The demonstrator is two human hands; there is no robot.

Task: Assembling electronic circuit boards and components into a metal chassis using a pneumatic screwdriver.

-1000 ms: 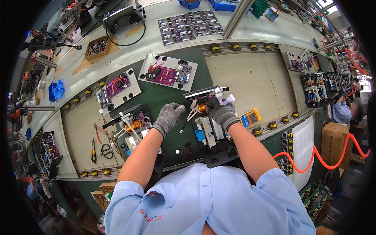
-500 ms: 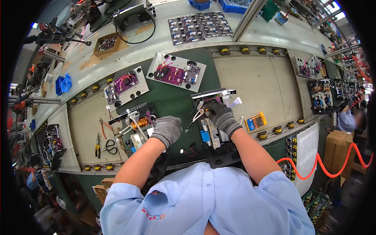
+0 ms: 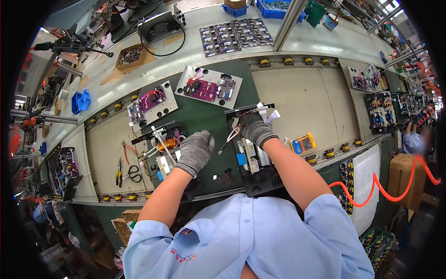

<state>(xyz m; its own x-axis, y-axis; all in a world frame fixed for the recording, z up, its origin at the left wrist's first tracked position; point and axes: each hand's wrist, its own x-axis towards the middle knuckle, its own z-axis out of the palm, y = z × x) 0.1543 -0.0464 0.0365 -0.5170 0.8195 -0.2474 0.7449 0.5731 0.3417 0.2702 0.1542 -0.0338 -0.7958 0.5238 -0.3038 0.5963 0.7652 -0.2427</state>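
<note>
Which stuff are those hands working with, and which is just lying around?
Probably being worked with:
black-framed unit, right hand at its top
white leads, between right hand and left hand

Apparently just lying about:
scissors
red-handled pliers
yellow-handled pliers
blue bin

A metal post [image 3: 288, 25] stands near the edge of a long, pale workbench [image 3: 169, 64].

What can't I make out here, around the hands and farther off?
All in the head view:
What the right hand grips, if anything: the hand itself covers that spot.
Whether the left hand holds anything: its curled shape hides the grip.
The kind of small parts in the cardboard box: too small.
The co-worker at right: blurred.
</note>
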